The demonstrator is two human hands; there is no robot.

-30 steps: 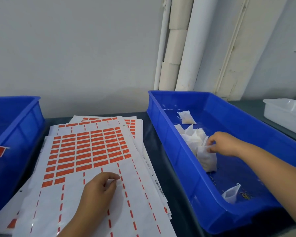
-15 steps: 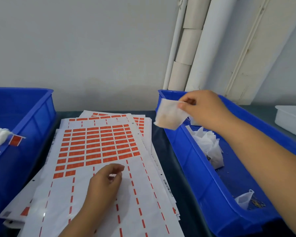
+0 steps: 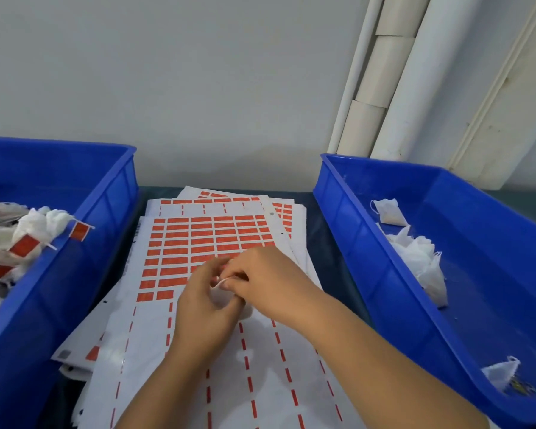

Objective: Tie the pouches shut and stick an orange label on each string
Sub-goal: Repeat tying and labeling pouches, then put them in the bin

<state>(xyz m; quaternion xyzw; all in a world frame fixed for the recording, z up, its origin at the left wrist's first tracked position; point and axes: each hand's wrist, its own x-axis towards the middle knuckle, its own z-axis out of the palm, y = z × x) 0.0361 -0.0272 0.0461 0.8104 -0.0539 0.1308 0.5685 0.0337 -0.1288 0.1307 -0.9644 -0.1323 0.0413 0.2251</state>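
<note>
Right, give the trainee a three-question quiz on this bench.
1. True or false: both hands meet over the label sheets.
2. Which bin holds the labelled pouches? A. left bin B. right bin
3. Fill in: the right hand and left hand hold a white ____.

Key: 1 true; 2 A; 3 pouch.

Pouch [image 3: 222, 297], pinched between left hand [image 3: 203, 301] and right hand [image 3: 262, 281]: thin white matt mesh-like cloth, white string.
Label sheets [image 3: 217, 360], under the grip: white paper with slight sheen; matt orange labels [image 3: 198, 235].
Left bin [image 3: 84, 230] and right bin [image 3: 369, 261], either side of the grip: smooth, glossy blue plastic.
Loose pouches [image 3: 421, 258], right of the grip: same white cloth, crumpled.
</note>
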